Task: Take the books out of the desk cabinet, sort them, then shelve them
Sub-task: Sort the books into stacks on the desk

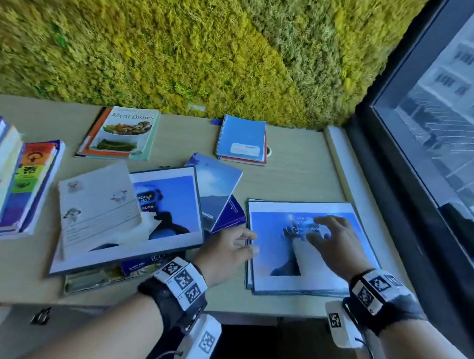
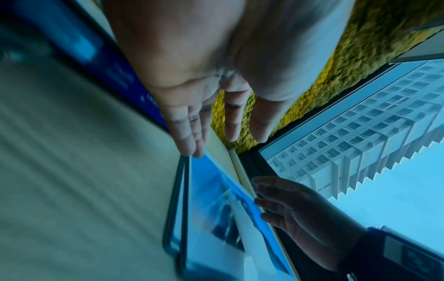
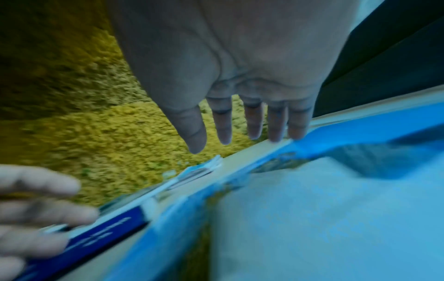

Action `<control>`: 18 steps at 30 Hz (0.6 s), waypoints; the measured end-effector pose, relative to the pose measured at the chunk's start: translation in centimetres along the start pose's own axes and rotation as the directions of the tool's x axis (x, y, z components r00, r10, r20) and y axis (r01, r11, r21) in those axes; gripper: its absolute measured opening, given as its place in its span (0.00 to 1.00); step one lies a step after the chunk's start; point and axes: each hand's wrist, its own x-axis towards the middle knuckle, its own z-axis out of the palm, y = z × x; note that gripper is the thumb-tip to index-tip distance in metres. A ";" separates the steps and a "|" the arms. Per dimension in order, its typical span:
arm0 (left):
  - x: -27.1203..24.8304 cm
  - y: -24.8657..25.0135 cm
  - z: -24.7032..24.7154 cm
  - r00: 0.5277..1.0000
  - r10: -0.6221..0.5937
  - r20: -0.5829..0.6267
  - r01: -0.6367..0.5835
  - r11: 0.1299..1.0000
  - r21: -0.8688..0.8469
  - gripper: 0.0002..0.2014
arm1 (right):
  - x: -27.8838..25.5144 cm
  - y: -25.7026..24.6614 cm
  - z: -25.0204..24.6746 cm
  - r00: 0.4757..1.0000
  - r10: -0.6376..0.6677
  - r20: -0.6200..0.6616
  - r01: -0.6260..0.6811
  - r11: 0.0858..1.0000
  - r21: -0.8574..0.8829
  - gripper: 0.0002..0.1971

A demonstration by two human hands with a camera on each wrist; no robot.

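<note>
A large book with a blue and white cover [image 1: 280, 270] lies flat on the wooden desk [image 1: 293, 176], on top of another of the same size. My right hand [image 1: 316, 230] is spread open just over its cover, fingers straight [image 3: 225, 133]. My left hand [image 1: 250, 242] is at the book's left edge with relaxed fingers [image 2: 190, 144], holding nothing. Whether either hand touches the book I cannot tell. Left of it lie a second large blue book [image 1: 172, 201], a pale notebook with stickers [image 1: 98, 208] and a small blue book [image 1: 216, 189].
A "Meat Dishes" cookbook pile [image 1: 124, 132] and a blue spiral notebook [image 1: 243, 139] lie at the back by the moss wall [image 1: 208, 56]. A thick stack of books [image 1: 13, 180] stands at the far left. A window [image 1: 450, 120] bounds the right side.
</note>
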 end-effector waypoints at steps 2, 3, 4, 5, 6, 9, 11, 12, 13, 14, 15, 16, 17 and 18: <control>-0.6 -0.1 -2.5 0.992 0.057 -0.109 -0.061 0.997 -0.040 0.18 | 0.1 -3.8 1.4 0.987 -0.144 0.071 0.139 0.988 0.065 0.19; -0.9 -0.4 -4.0 0.984 0.069 -0.167 -0.079 0.995 -0.055 0.17 | -0.1 -5.8 2.2 0.971 -0.207 0.117 0.196 0.975 0.105 0.17; -1.2 -0.5 -5.6 0.974 0.069 -0.217 -0.083 0.995 -0.059 0.15 | -0.3 -7.9 3.0 0.952 -0.264 0.158 0.243 0.960 0.139 0.16; -1.4 -1.1 -7.2 0.963 0.064 -0.262 -0.074 0.997 -0.029 0.13 | -0.5 -9.9 3.7 0.931 -0.309 0.193 0.279 0.945 0.168 0.15; -1.8 -1.7 -8.9 0.949 0.059 -0.308 -0.048 0.998 0.042 0.13 | -0.7 -11.8 4.7 0.915 -0.331 0.232 0.289 0.937 0.195 0.15; -2.7 -4.5 -13.3 0.919 -0.029 -0.394 0.195 0.901 0.388 0.26 | -1.3 -16.6 7.5 0.875 -0.291 0.387 0.191 0.942 0.277 0.17; -3.7 -6.4 -14.9 0.929 -0.135 -0.344 0.312 0.785 0.535 0.33 | -1.8 -18.8 9.1 0.852 -0.246 0.462 0.133 0.956 0.262 0.19; -4.2 -7.3 -15.3 0.937 -0.173 -0.304 0.326 0.748 0.579 0.34 | -2.0 -19.6 9.8 0.848 -0.214 0.485 0.067 0.951 0.302 0.21; -4.6 -8.1 -15.5 0.945 -0.189 -0.267 0.317 0.730 0.605 0.34 | -2.2 -20.3 10.3 0.847 -0.171 0.503 -0.032 0.929 0.370 0.23; -5.1 -8.7 -15.6 0.953 -0.180 -0.245 0.296 0.733 0.613 0.35 | -2.5 -20.8 10.7 0.847 -0.123 0.517 -0.130 0.896 0.425 0.24; -5.3 -9.3 -15.6 0.959 -0.160 -0.232 0.271 0.749 0.605 0.35 | -2.8 -21.3 10.8 0.848 -0.085 0.523 -0.197 0.866 0.460 0.25; -5.6 -9.6 -15.7 0.965 -0.141 -0.223 0.249 0.768 0.590 0.35 | -3.1 -21.7 11.1 0.851 -0.063 0.521 -0.226 0.852 0.471 0.23; -5.7 -9.9 -15.9 0.969 -0.128 -0.211 0.230 0.783 0.577 0.36 | -3.3 -21.9 11.2 0.851 -0.058 0.521 -0.237 0.844 0.481 0.20; -5.8 -10.0 -16.1 0.973 -0.117 -0.197 0.212 0.791 0.575 0.36 | -3.3 -22.1 11.2 0.851 -0.071 0.521 -0.233 0.837 0.495 0.15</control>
